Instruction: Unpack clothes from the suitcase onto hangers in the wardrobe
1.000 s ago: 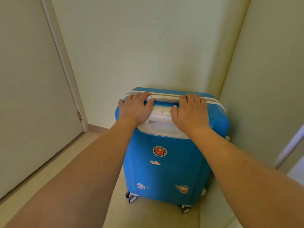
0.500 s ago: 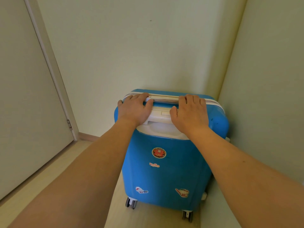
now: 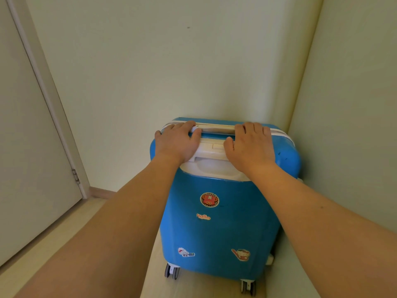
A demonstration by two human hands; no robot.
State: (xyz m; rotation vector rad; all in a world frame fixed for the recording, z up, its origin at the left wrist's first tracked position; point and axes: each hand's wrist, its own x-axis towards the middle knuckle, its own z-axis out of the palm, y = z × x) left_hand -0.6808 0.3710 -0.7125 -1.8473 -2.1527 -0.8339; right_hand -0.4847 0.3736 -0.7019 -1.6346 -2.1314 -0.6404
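Observation:
A blue hard-shell suitcase [image 3: 217, 229] with several stickers stands upright on its wheels in the corner of the room, closed. My left hand [image 3: 177, 143] rests on the left end of its top, fingers curled over the white rim by the white handle [image 3: 214, 147]. On the right end of the top my right hand [image 3: 250, 145] grips the same way. No clothes, hangers or wardrobe are in view.
Pale green walls [image 3: 139, 72] close in behind and to the right of the suitcase. A closed door [image 3: 25, 158] with a hinge stands at the left. Light wooden floor [image 3: 53, 239] runs along the door toward me.
The view has shifted right and slightly closer, so the door now sits further left. Both hands stay on the suitcase top, and the front wheels have swivelled.

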